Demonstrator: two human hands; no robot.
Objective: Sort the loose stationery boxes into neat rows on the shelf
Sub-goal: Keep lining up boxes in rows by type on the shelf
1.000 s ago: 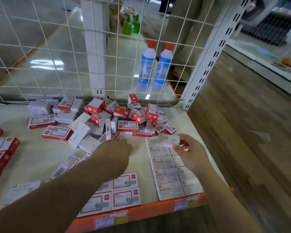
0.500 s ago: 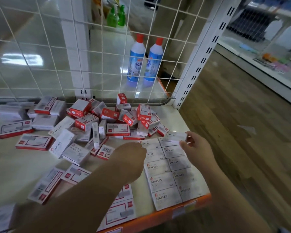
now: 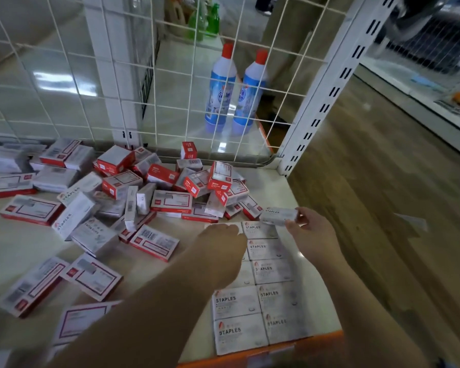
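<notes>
A small white cardboard box printed "STAPLES" (image 3: 278, 215) is pinched at its right end between the thumb and fingers of the right hand (image 3: 312, 235), and is held just above the shelf, at the far end of the rows of matching boxes. The left hand (image 3: 219, 244) is seen from the back, laid over the far part of the left row; its fingers are bent downward and hidden from the camera, so it cannot be told whether anything is gripped.

Two neat rows of white "STAPLES" boxes (image 3: 272, 272) are laid flat and side by side near the right edge of the cream-coloured flat shelf (image 3: 16, 251), running from its orange front edge (image 3: 322, 341) toward the back. A loose heap of red-and-white stationery boxes (image 3: 170, 187) is piled toward the back edge of the shelf, some flat, some on edge and some leaning on others. More red-bordered flat boxes (image 3: 91, 277) are scattered apart toward the left and front of the shelf.

The back of the shelf is closed by a white wire grid panel (image 3: 112, 75), and a white slotted metal upright (image 3: 327, 96) stands at the back right corner. Behind the grid, two blue-and-white plastic bottles with red caps (image 3: 234, 88) are seen standing side by side, and green bottles (image 3: 205, 22) farther off.
</notes>
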